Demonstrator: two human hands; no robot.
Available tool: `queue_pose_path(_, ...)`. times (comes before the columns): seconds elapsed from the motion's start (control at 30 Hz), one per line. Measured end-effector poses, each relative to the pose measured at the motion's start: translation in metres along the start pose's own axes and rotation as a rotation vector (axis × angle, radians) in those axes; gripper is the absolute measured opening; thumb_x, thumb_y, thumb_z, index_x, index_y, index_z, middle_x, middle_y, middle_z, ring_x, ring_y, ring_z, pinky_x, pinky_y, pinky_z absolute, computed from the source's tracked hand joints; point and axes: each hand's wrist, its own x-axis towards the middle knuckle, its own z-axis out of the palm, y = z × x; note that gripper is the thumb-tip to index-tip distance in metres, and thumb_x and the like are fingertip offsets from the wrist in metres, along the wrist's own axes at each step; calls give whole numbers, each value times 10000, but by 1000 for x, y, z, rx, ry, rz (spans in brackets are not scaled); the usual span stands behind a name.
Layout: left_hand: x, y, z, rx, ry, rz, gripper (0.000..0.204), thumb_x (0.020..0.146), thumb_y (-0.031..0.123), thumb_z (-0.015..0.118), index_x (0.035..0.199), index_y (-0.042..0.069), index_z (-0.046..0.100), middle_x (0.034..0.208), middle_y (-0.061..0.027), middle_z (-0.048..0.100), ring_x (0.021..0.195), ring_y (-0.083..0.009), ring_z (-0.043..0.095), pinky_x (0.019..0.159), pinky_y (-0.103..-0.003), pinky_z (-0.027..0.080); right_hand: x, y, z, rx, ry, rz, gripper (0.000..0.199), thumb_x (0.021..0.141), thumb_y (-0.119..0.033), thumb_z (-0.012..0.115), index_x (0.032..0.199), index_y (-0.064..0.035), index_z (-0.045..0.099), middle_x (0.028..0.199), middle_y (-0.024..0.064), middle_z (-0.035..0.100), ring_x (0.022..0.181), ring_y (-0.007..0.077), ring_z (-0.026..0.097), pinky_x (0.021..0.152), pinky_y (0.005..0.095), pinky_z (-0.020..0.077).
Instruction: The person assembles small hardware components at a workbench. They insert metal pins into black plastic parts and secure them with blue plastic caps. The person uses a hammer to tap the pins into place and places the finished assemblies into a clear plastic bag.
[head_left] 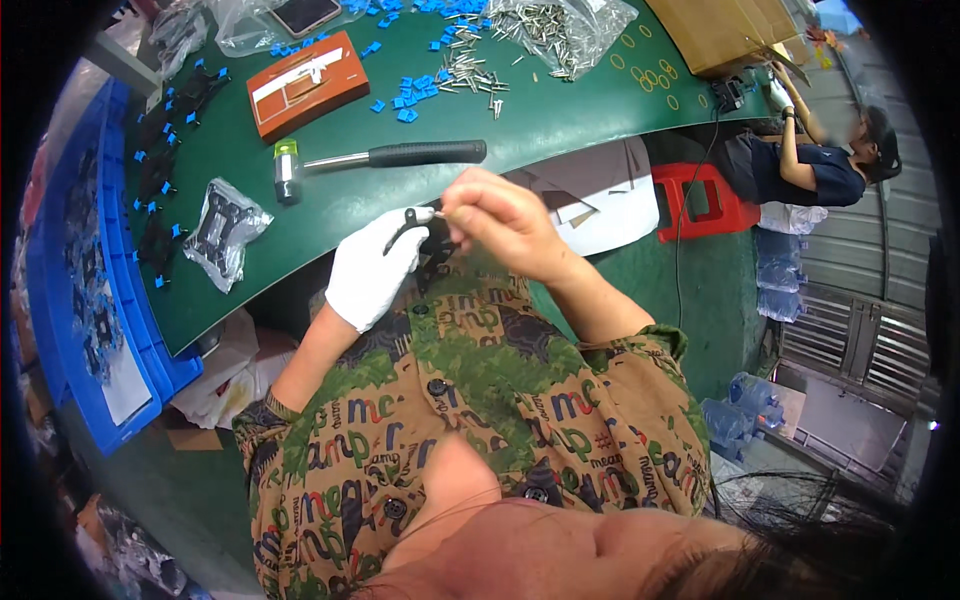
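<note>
My left hand (372, 268), in a white glove, is closed around a black plastic part (436, 248) close to my chest. Much of that part is hidden by the fingers. My bare right hand (512, 228) pinches a small, thin metal pin (440, 214) against the part's upper end, by the gloved fingertips. Just beyond my hands, on the green table (400, 190), lies a hammer (400, 154) with a black grip and a yellow-green tip. Left of my gloved hand, a clear bag (228, 232) holds another black part.
Behind the hammer are a red-brown block (308, 84), blue plastic clips (410, 92) and loose metal pins (468, 68). A bag of pins (560, 35), rubber bands (655, 78) and a cardboard box (725, 35) lie further right. A blue crate (150, 370) stands left; a co-worker (820, 175) sits right.
</note>
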Motion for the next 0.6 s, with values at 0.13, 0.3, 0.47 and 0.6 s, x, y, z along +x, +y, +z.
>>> queue_pose_path(0.13,0,-13,1,125,59,176,212,988,159,619,1152,50,697,844,-97,682,704,-204,641,674,-329,512,1,17,18,-55,18,-32,115,1022,-25,557,1081,6,651,985,49,582,758,106,610,684,251,513)
queue_pose_path(0.3,1,-15,0,162,63,210,191,994,178,611,1040,9,687,720,-62,619,629,-141,568,622,-308,467,5,24,23,-347,51,-186,132,959,9,606,1086,6,644,957,105,593,764,234,641,692,301,536)
queue_pose_path(0.47,1,-22,-2,191,41,124,237,966,177,639,1155,43,687,911,-180,707,788,-355,686,706,-407,538,7,19,37,-672,103,-326,184,892,9,671,1071,-13,636,949,129,605,810,319,660,699,389,557)
queue_pose_path(0.6,2,-33,-2,269,82,189,221,969,161,629,1151,45,677,877,-175,700,745,-338,680,690,-410,534,8,23,43,-746,133,-327,196,874,14,680,1063,-23,645,943,124,606,815,314,664,695,399,555)
